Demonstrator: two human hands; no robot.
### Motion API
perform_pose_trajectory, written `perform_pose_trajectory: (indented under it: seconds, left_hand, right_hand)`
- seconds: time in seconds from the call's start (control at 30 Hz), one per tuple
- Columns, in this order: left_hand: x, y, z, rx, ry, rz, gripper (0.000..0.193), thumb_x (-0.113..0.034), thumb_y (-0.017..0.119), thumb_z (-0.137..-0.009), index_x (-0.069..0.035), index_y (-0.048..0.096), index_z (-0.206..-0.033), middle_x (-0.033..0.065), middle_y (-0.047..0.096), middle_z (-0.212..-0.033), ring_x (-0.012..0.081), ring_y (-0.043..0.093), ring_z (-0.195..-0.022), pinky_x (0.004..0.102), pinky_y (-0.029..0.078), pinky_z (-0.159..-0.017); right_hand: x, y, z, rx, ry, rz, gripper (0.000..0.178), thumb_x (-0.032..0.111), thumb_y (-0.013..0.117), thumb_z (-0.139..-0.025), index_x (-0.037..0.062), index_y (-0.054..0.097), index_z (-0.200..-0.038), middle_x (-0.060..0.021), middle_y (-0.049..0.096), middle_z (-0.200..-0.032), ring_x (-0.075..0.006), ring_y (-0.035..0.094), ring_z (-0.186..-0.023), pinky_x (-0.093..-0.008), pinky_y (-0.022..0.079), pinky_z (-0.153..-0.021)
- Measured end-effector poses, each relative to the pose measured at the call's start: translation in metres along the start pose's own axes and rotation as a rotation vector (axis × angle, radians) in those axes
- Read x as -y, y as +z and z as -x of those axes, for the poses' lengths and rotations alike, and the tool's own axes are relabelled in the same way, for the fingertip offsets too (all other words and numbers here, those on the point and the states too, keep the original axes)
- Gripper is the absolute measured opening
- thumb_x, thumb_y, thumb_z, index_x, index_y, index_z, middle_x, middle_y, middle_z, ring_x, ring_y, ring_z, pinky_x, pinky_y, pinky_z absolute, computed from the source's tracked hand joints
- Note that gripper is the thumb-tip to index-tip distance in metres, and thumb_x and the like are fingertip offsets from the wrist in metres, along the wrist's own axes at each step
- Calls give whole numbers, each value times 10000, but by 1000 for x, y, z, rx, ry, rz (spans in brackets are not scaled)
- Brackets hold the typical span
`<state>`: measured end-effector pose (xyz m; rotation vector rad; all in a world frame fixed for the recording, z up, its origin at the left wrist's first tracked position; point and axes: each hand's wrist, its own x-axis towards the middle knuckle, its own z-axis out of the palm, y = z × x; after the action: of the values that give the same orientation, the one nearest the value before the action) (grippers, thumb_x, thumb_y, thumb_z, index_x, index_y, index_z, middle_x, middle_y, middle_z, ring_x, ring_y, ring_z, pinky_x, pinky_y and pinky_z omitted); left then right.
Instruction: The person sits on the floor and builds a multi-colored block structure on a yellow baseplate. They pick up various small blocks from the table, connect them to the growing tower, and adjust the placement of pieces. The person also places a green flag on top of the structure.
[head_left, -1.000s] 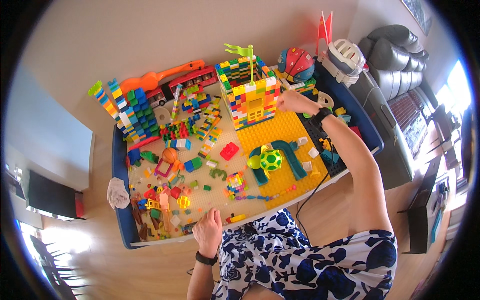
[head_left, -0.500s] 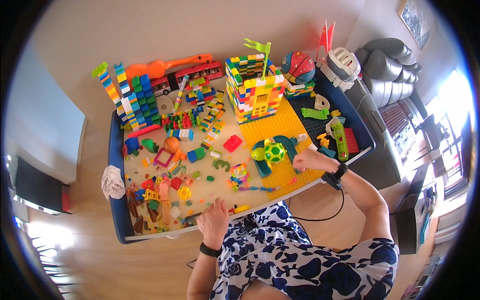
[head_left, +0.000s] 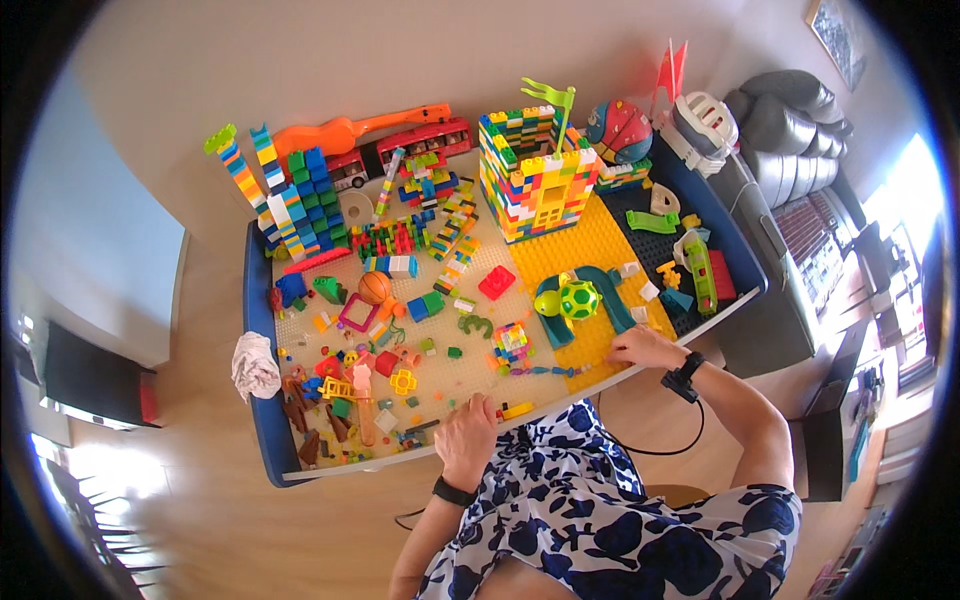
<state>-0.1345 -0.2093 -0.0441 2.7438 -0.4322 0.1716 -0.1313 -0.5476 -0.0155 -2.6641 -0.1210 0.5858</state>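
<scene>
My left hand (head_left: 467,437) rests at the front edge of the play table (head_left: 555,413), fingers curled; anything inside them is hidden. Beside it lie a yellow brick (head_left: 517,410) and small loose pieces. My right hand (head_left: 645,348) is low over the yellow baseplate (head_left: 600,374) near the front edge. Its fingers are bent together, and I cannot make out what they hold, if anything. Left of it runs a row of small coloured pieces (head_left: 540,371). Beyond it, a green toy turtle (head_left: 579,299) sits by a teal curved track (head_left: 612,300), with white blocks (head_left: 639,314) nearby.
A multicoloured brick tower (head_left: 540,190) with a green flag stands at the back. Stacked brick columns (head_left: 290,220), an orange toy guitar (head_left: 340,133) and a red toy bus (head_left: 425,145) fill the back left. A white cloth (head_left: 257,367) hangs over the left rim.
My right hand has moved from beside the turtle toward the front edge, uncovering white blocks. My left hand stays at the edge. The whole view has shifted, so the table appears farther right.
</scene>
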Motion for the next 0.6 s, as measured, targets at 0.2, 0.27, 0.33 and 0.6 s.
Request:
perform_pose_trajectory:
  seconds: [0.2, 0.27, 0.33, 0.6]
  left_hand:
    - [3, -5, 0, 119, 80, 9, 213, -247, 487, -888, -103, 572, -756, 89, 614, -660, 279, 610, -599, 387, 479, -524]
    - [4, 1, 5, 96, 126, 13, 232, -250, 492, -887, -95, 578, -737, 90, 610, -650, 278, 607, -603, 385, 475, -525]
    - [8, 6, 4, 43, 179, -8, 274, -260, 502, -886, -86, 594, -695, 86, 609, -630, 274, 603, -593, 385, 472, -516]
    - [2, -2, 5, 89, 180, 11, 264, -258, 484, -886, -75, 584, -724, 106, 609, -665, 296, 600, -625, 401, 467, -545]
  right_hand:
    - [-27, 16, -2, -133, -229, -7, 215, 245, 629, -800, 43, 673, -740, -109, 631, -684, -245, 604, -621, -353, 454, -581]
    - [-16, 12, 0, -125, -189, 20, 213, 239, 645, -793, 34, 668, -743, -109, 626, -677, -254, 599, -616, -351, 451, -578]
    - [-11, 7, 3, -124, -127, -69, 219, 245, 648, -793, 34, 667, -742, -108, 626, -678, -258, 598, -615, -355, 449, -573]
    - [-19, 14, 5, -206, -133, -36, 297, 307, 645, -796, 37, 630, -673, -126, 598, -628, -280, 581, -606, -375, 426, -568]
